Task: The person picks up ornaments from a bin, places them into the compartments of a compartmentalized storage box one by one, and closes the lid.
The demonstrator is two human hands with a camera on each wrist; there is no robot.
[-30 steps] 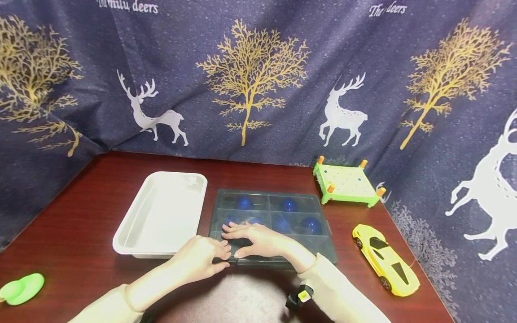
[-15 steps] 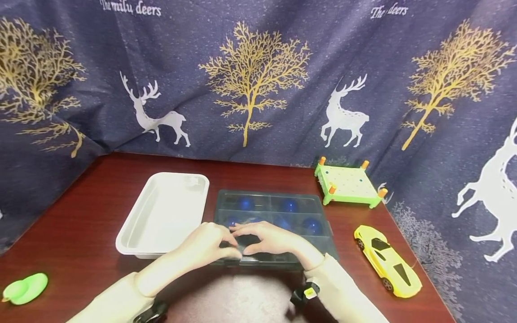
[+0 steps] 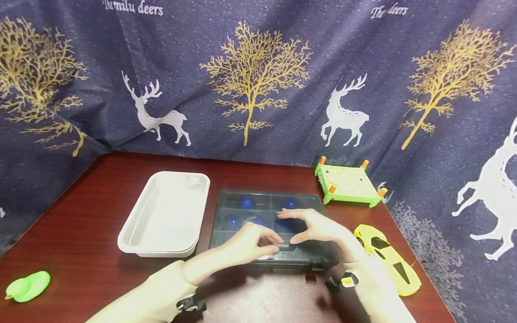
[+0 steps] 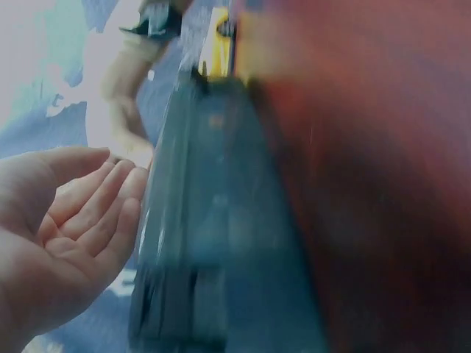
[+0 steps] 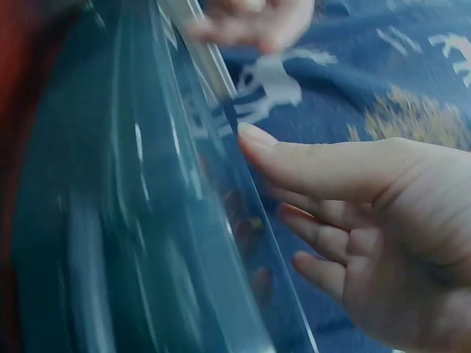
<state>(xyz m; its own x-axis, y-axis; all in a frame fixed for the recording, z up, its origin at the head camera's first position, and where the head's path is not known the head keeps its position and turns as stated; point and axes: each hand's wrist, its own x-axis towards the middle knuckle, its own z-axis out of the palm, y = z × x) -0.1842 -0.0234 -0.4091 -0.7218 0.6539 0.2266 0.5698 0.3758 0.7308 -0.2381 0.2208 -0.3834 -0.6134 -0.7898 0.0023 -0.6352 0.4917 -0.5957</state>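
A dark, see-through plastic case (image 3: 264, 197) with divided compartments lies on the table, lid down. Blue balls (image 3: 247, 202) show through its lid. Over the case's front middle is my left hand (image 3: 249, 242), thumb and fingers apart and relaxed. My right hand (image 3: 319, 229) hovers over the right half, fingers loosely bent, with nothing in its grasp. The left wrist view has the case's front side (image 4: 221, 191) and a latch (image 4: 176, 305) near the left palm. In the right wrist view, the right thumb (image 5: 316, 165) comes close to the lid's edge.
Left of the case stands a white tray (image 3: 135, 250). A green toy duck (image 3: 28, 286) sits at the far left. On the right are a yellow toy car (image 3: 389, 264), partly behind the right sleeve, and a green toy bed (image 3: 349, 181). A printed curtain (image 3: 258, 166) hangs behind.
Both hands have moved right along the front of the case, from its left front corner. They have drawn apart, and the right front latch now shows. The case stays in place.
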